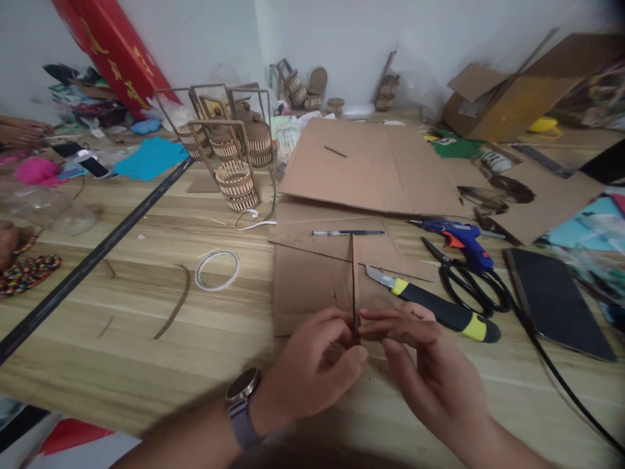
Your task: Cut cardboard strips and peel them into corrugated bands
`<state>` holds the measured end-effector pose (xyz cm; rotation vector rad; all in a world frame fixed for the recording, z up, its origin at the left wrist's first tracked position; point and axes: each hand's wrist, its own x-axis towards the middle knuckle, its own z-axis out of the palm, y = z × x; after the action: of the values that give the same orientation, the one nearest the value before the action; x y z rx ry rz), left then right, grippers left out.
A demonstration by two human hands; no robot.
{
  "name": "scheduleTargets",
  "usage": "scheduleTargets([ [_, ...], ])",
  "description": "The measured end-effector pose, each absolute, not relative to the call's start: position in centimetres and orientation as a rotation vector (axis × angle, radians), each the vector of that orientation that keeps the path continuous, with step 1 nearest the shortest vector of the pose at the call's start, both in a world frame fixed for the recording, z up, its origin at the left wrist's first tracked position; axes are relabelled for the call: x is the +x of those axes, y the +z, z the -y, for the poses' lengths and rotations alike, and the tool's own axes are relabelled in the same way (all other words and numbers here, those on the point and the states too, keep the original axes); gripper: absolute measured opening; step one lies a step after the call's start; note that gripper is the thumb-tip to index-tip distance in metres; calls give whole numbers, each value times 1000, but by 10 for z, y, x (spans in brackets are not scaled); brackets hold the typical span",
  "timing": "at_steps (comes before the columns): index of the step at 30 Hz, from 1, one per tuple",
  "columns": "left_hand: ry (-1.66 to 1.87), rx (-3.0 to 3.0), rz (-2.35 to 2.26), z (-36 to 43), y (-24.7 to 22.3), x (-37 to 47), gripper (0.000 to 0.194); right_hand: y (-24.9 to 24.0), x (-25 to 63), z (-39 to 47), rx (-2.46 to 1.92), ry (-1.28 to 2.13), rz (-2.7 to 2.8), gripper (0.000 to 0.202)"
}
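Note:
My left hand, with a watch on its wrist, is closed on the near end of a narrow cardboard strip. The strip points away from me above the cardboard sheet. On the strip's other side, my right hand has its fingers stretched out, their tips at the strip and the thumb apart. A utility knife with its blade out lies just beyond my right hand. Past the strip's far end is a pen. Black-handled scissors and a blue glue gun lie to the right.
Small slatted baskets with tall handles stand at the back left. A larger cardboard sheet lies behind the pen. A ring of white tape is left of my hands; a dark tablet-like slab and a black cord are at right. Another person's hand shows at far left.

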<state>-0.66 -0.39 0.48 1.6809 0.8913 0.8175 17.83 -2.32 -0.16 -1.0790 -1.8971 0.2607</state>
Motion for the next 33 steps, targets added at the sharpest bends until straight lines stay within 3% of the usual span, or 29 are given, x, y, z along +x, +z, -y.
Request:
scheduleTargets([
  [3, 788, 1665, -960, 4, 3, -6, 26, -3, 178, 24, -1020, 214, 1934, 16],
  [8, 853, 1700, -921, 5, 3, -5, 18, -5, 178, 23, -1074, 173, 2033, 9],
  [18, 898, 1723, -934, 5, 4, -4, 19, -4, 177, 24, -1070, 144, 2031, 15],
  [25, 881, 1739, -924, 4, 5, -5, 22, 3, 176, 21, -1144, 265, 1927, 4],
  [33, 881, 1669, -864, 3, 5, -6, 21, 1, 176, 22, -1151, 450, 1743, 10],
])
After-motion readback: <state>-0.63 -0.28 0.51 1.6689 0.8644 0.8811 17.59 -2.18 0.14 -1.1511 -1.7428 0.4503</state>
